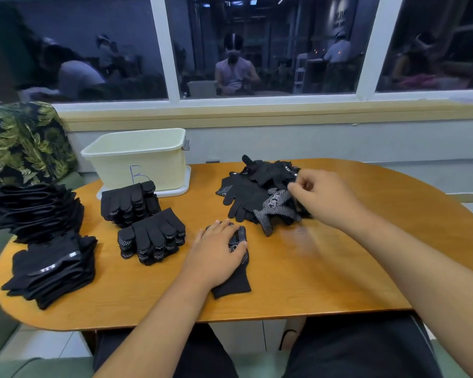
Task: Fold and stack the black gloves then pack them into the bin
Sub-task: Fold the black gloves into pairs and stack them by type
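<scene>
**Head view: single glove pinned flat, mate being sought from the loose pile**

The cream bin [137, 162], marked with a handwritten letter, stood on the wooden table [325, 290]. No gloves showed above its rim, and its inside could not be seen. Two folded stacks [131, 203] sat directly in front of the bin, and two taller stacks [47, 241] lay to its left at the table end.

The working glove [234, 282] lay in front of the bin and to its right, near the person's edge. Its dotted side faced up. The long axis ran from near edge to far edge, with the cuff toward the person and the fingers pointing away.

The left hand [216, 252] pressed on it with straight, spread fingers. The right hand [322, 197] reached into the loose glove pile [254, 195] to the right of the bin, its fingers curled. Motion blur hid whether cloth was caught between them.

Judgement: the folding step was in hand and packing had not begun. The next move called for lifting one glove clear of the tangle and laying it on the pinned glove, cuff to cuff.
</scene>
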Demonstrator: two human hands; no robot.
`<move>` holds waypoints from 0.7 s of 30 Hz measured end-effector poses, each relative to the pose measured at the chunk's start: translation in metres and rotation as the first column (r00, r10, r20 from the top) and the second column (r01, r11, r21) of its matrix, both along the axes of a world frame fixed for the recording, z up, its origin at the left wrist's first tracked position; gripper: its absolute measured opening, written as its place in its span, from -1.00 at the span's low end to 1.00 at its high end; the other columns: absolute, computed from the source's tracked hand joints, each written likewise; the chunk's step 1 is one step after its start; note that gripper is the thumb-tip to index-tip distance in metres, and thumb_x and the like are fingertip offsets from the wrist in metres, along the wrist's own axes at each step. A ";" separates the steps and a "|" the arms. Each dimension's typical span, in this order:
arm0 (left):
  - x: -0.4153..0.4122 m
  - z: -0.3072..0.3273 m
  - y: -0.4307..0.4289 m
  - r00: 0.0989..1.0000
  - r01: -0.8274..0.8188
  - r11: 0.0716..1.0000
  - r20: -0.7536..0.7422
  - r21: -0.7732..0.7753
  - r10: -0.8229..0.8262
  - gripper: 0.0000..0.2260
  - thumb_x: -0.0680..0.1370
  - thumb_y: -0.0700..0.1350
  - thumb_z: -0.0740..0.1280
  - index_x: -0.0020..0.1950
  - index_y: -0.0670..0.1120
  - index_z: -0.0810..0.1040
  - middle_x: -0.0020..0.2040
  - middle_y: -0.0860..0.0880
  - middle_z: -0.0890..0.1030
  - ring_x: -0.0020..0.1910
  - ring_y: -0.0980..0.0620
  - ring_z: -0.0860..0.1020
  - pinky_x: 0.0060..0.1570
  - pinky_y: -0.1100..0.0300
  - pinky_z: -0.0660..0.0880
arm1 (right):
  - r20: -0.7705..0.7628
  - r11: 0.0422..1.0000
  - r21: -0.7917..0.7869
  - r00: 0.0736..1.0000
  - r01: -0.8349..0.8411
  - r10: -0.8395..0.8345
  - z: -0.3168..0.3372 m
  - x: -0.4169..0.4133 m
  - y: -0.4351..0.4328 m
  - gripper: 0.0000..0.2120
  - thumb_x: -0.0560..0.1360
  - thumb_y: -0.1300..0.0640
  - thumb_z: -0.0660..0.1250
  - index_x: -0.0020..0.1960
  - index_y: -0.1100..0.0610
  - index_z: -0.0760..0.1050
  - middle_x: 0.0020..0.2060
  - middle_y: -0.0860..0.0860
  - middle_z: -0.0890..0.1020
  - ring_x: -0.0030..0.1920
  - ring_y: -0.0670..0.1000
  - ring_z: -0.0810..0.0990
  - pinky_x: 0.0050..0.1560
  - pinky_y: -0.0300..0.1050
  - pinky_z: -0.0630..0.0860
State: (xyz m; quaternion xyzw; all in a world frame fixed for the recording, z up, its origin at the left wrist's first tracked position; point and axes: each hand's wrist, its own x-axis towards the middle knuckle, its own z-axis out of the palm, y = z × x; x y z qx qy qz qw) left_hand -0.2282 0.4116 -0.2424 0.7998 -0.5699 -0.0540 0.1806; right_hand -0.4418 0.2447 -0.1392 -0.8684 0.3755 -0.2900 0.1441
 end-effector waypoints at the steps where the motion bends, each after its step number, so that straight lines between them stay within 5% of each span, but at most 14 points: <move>1: 0.000 0.000 0.000 1.000 -0.003 1.000 -0.002 0.000 0.003 -0.49 0.72 0.26 0.11 0.67 0.17 0.29 0.71 0.12 0.19 0.70 0.08 0.05 0.66 -0.05 0.01 | -0.071 1.000 0.011 0.997 0.006 -0.006 -0.005 -0.006 0.001 -0.66 0.62 -0.12 0.34 -0.23 0.05 0.46 -0.34 -0.06 0.59 -0.25 -0.01 0.56 -0.22 -0.01 0.47; 3: 0.000 0.001 0.000 1.000 -0.009 1.000 -0.006 0.001 0.009 -0.49 0.71 0.26 0.12 0.66 0.18 0.30 0.71 0.12 0.20 0.70 0.09 0.06 0.67 -0.05 0.01 | -0.207 0.999 -0.026 0.978 0.029 -0.034 -0.011 -0.010 0.000 -0.62 0.62 -0.18 0.32 -0.23 0.06 0.42 -0.33 -0.04 0.58 -0.24 0.03 0.55 -0.29 -0.02 0.39; 6: -0.002 0.001 0.000 1.000 -0.004 1.000 0.000 -0.009 0.004 -0.49 0.70 0.27 0.12 0.65 0.19 0.30 0.70 0.12 0.21 0.70 0.09 0.07 0.66 -0.04 0.01 | -0.219 0.999 -0.001 0.974 -0.054 0.053 -0.014 0.002 -0.003 -0.70 0.62 -0.14 0.36 -0.20 0.01 0.46 -0.25 -0.07 0.61 -0.17 0.02 0.58 -0.25 -0.05 0.36; 9: -0.003 0.002 0.001 1.000 0.014 1.000 0.020 -0.004 -0.014 -0.48 0.70 0.30 0.11 0.66 0.21 0.29 0.71 0.13 0.20 0.70 0.10 0.06 0.65 -0.05 -0.01 | -0.304 0.991 -0.010 0.944 -0.136 0.126 -0.017 0.031 -0.006 -0.87 0.64 -0.12 0.36 0.09 -0.09 0.58 0.05 -0.16 0.63 0.10 0.00 0.58 -0.01 -0.03 0.49; 14: -0.005 0.003 0.004 0.999 0.036 0.998 -0.025 -0.052 -0.037 -0.50 0.71 0.30 0.08 0.62 0.20 0.35 0.67 0.16 0.27 0.68 0.12 0.12 0.65 -0.07 0.05 | -0.452 0.990 -0.076 0.889 -0.122 0.075 -0.021 0.072 -0.022 -0.45 0.65 -0.12 0.35 0.61 -0.09 0.35 0.48 -0.04 0.52 0.51 0.12 0.38 0.46 0.26 0.39; 17: -0.005 0.006 0.011 0.995 0.003 0.951 -0.091 -0.309 -0.033 -0.69 0.72 0.18 0.11 0.34 0.18 0.55 0.34 0.23 0.55 0.40 0.14 0.44 0.47 -0.04 0.33 | -0.507 0.992 0.007 0.855 -0.125 0.111 -0.020 0.085 -0.030 -0.36 0.62 -0.07 0.40 0.65 -0.08 0.28 0.45 -0.02 0.54 0.51 0.13 0.41 0.49 0.26 0.32; 19: -0.005 0.008 0.019 0.998 -0.020 0.916 -0.065 -0.400 -0.007 -0.78 0.72 0.12 0.15 0.16 0.17 0.58 0.10 0.25 0.56 0.18 0.17 0.49 0.31 -0.04 0.43 | -0.440 0.991 0.059 0.888 -0.121 0.135 -0.017 0.086 -0.032 -0.44 0.60 0.01 0.44 0.57 -0.05 0.41 0.26 -0.06 0.62 0.36 0.09 0.55 0.40 0.15 0.44; 21: -0.006 0.007 0.029 0.999 -0.015 0.926 -0.048 -0.377 -0.003 -0.82 0.71 0.10 0.21 0.20 0.17 0.59 0.13 0.26 0.56 0.19 0.20 0.47 0.31 -0.03 0.45 | -0.328 0.984 0.120 0.930 -0.132 0.164 -0.011 0.083 -0.033 -0.63 0.59 0.09 0.46 0.39 0.01 0.59 0.05 -0.10 0.66 0.15 0.05 0.64 0.16 0.04 0.56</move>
